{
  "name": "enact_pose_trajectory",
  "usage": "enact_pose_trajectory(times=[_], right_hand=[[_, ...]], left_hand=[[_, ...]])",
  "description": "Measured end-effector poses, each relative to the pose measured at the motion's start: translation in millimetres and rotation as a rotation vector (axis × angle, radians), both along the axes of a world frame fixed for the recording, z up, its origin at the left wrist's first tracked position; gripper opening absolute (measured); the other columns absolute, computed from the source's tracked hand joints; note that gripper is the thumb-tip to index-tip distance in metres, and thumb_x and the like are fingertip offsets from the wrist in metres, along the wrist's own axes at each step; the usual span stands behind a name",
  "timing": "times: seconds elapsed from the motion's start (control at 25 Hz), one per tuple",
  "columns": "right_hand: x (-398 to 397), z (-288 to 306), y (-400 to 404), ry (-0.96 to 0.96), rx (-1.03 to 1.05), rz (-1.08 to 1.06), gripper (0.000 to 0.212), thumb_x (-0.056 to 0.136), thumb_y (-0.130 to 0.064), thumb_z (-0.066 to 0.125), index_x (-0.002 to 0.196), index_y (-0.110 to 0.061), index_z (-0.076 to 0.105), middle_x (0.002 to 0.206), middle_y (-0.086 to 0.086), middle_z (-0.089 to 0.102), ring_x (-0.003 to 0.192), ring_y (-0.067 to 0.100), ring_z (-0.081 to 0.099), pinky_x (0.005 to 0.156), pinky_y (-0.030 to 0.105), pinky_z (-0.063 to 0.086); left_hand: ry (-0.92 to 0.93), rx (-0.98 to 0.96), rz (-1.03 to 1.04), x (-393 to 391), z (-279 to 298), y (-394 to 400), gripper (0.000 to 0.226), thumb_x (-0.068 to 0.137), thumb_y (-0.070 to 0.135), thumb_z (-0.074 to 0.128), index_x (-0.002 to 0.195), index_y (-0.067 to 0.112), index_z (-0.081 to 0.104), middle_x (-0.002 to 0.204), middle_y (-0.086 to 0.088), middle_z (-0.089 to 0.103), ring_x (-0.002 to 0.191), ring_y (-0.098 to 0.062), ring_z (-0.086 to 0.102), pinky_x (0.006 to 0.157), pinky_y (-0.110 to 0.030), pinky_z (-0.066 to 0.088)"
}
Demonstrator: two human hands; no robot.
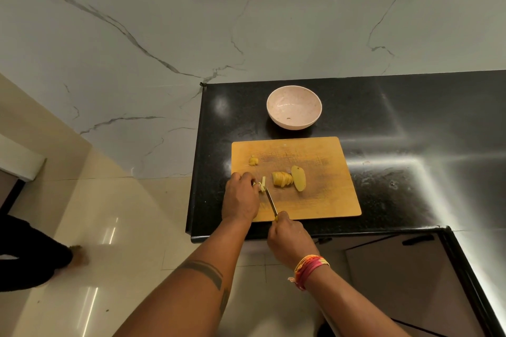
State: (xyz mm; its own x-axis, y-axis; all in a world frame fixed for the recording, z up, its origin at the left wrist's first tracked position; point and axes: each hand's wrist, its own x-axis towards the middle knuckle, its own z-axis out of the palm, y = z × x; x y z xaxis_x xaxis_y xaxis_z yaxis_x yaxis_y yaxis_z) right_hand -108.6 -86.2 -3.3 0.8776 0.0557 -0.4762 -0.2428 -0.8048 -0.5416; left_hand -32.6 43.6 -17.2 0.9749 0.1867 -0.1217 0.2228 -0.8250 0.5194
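Observation:
A wooden cutting board point(323, 200) lies on the black counter. My left hand point(240, 197) holds down a small stack of pale potato strips point(262, 184) at the board's left edge, fingers curled over them. My right hand point(287, 238) grips the handle of a knife point(271, 201), and its blade points up and left into the strips. A row of potato slices point(282, 179) and a potato half point(298, 178) lie mid-board. A small cut piece point(253, 160) sits further back on the left.
A pale pink bowl point(294, 107) stands on the black counter point(397, 123) behind the board. A marble wall rises behind. The counter's left edge drops to a tiled floor, where another person's foot point(78, 254) shows. Cabinet doors point(405, 268) sit below right.

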Motion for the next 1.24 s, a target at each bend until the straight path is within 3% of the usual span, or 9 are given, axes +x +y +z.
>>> enact_pose_trajectory(times=[0.24, 0.52, 0.68, 1.0, 1.24], right_hand=[[1.8, 1.2, 8.0, -0.050, -0.002, 0.015, 0.014, 0.106, -0.024, 0.035, 0.104, -0.017, 0.047, 0.079, 0.003, 0.061, 0.066, 0.018, 0.060, 0.053, 0.030, 0.041], [16.5, -2.0, 11.5, -0.071, -0.092, 0.112, 0.009, 0.103, -0.020, 0.036, 0.103, -0.017, 0.044, 0.072, 0.001, 0.055, 0.059, 0.017, 0.054, 0.052, 0.032, 0.042], [22.4, -3.3, 9.9, -0.085, -0.145, 0.162, 0.013, 0.102, -0.020, 0.036, 0.109, -0.017, 0.046, 0.073, 0.004, 0.059, 0.062, 0.021, 0.060, 0.055, 0.036, 0.051], [23.3, -8.2, 2.8, -0.141, -0.179, 0.227, 0.020, 0.104, -0.022, 0.035, 0.118, -0.014, 0.047, 0.067, 0.001, 0.053, 0.053, 0.017, 0.052, 0.047, 0.031, 0.040], [18.8, -11.9, 5.4, -0.114, -0.156, 0.160, 0.025, 0.103, -0.022, 0.032, 0.122, -0.013, 0.046, 0.071, 0.004, 0.059, 0.057, 0.022, 0.057, 0.053, 0.038, 0.049]], left_hand=[[-0.017, -0.067, -0.056, -7.9, -8.7, 8.6, 0.035, 0.098, 0.027, 0.065, 0.133, 0.023, 0.061, 0.125, 0.003, 0.051, 0.116, -0.014, 0.051, 0.097, -0.034, 0.052], [-0.025, -0.103, 0.017, -7.9, -12.0, 11.3, 0.029, 0.096, 0.027, 0.068, 0.125, 0.021, 0.066, 0.122, 0.003, 0.052, 0.111, -0.014, 0.054, 0.094, -0.035, 0.054], [-0.030, -0.081, 0.020, -5.9, -9.5, 9.4, 0.027, 0.097, 0.025, 0.067, 0.124, 0.019, 0.068, 0.122, 0.001, 0.054, 0.113, -0.016, 0.053, 0.095, -0.033, 0.053], [-0.036, -0.095, 0.056, 1.1, -8.8, 8.6, 0.019, 0.096, 0.021, 0.069, 0.114, 0.017, 0.074, 0.116, 0.001, 0.060, 0.110, -0.017, 0.055, 0.092, -0.033, 0.053], [-0.024, -0.078, 0.055, 0.4, -7.7, 9.0, 0.018, 0.097, 0.026, 0.067, 0.113, 0.019, 0.073, 0.116, 0.001, 0.059, 0.110, -0.016, 0.053, 0.091, -0.033, 0.053]])
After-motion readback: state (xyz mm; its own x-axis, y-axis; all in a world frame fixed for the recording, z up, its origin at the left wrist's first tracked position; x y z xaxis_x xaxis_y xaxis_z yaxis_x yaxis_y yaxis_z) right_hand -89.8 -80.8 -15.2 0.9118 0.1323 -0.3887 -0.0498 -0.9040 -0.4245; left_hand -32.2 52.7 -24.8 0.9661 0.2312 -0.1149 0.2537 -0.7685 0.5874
